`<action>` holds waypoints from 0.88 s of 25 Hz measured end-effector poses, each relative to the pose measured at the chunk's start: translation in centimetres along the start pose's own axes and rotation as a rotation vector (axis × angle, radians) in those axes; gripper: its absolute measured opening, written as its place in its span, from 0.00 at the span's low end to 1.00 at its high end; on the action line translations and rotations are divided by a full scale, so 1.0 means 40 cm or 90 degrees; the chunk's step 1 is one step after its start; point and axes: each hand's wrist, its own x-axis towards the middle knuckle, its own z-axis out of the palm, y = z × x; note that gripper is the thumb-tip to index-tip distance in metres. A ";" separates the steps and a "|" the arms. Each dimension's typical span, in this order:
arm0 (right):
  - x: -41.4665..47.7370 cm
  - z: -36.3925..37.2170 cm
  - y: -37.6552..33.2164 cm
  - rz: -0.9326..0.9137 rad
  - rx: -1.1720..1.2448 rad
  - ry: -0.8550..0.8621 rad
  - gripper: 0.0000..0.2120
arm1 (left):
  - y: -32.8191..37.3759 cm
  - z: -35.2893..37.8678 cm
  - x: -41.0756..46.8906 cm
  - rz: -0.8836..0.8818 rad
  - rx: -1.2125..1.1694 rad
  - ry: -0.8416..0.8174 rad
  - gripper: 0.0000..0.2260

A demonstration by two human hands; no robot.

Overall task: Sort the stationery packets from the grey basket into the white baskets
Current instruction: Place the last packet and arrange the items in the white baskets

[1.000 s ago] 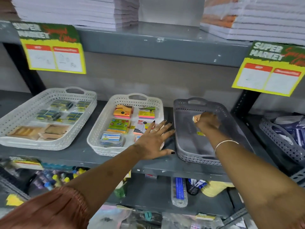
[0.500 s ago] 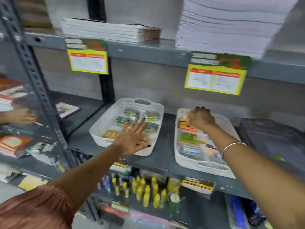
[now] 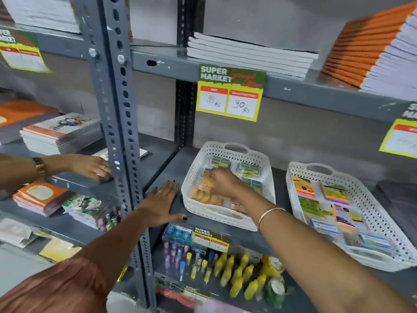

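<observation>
My right hand [image 3: 223,184] reaches into the left white basket [image 3: 216,216], fingers closed on a blurred orange packet [image 3: 206,180], just above similar orange packets at the basket's front left. Green and blue packets [image 3: 248,168] fill the back of that basket. My left hand [image 3: 160,204] lies flat and open on the grey shelf, just left of the basket. A second white basket [image 3: 383,222] to the right holds colourful sticky-note packets. Only a dark edge of the grey basket [image 3: 397,197] shows at the far right.
A perforated steel upright [image 3: 117,132] stands left of my left hand. Another person's hand [image 3: 90,166] rests on the neighbouring shelf among book stacks. A price tag [image 3: 230,93] hangs from the shelf above. Yellow bottles [image 3: 237,274] and pens fill the shelf below.
My right hand carried a packet from the grey basket leftward, past the middle white basket, into the left one. My left hand slid left along the shelf. The view panned left.
</observation>
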 end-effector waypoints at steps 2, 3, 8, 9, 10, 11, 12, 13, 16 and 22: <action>0.017 0.032 -0.010 -0.001 -0.008 -0.023 0.22 | -0.006 0.025 0.009 0.013 -0.001 -0.018 0.60; 0.025 0.048 -0.010 0.000 -0.010 -0.036 0.21 | -0.011 0.037 0.013 0.018 0.002 -0.022 0.62; 0.037 0.078 -0.008 -0.014 -0.009 -0.058 0.27 | -0.020 0.078 0.021 0.027 -0.004 -0.014 0.59; 0.039 0.078 -0.008 -0.017 -0.008 -0.061 0.29 | -0.020 0.081 0.020 0.023 -0.007 -0.004 0.59; 0.041 0.077 -0.010 -0.019 -0.010 -0.067 0.30 | -0.022 0.085 0.020 0.021 -0.010 0.008 0.58; 0.041 0.076 -0.012 -0.024 -0.012 -0.068 0.31 | -0.024 0.085 0.019 0.020 -0.012 0.014 0.58; 0.041 0.075 -0.013 -0.026 -0.013 -0.069 0.32 | -0.026 0.087 0.020 0.024 -0.012 0.016 0.59; 0.041 0.075 -0.014 -0.029 -0.014 -0.071 0.33 | -0.025 0.084 0.016 0.028 -0.014 0.018 0.58; 0.033 0.055 -0.007 -0.017 0.036 -0.095 0.37 | -0.019 0.069 0.002 0.041 -0.121 0.047 0.51; -0.021 -0.058 0.105 0.080 0.093 -0.079 0.27 | 0.059 -0.080 0.048 -0.064 -0.406 0.390 0.20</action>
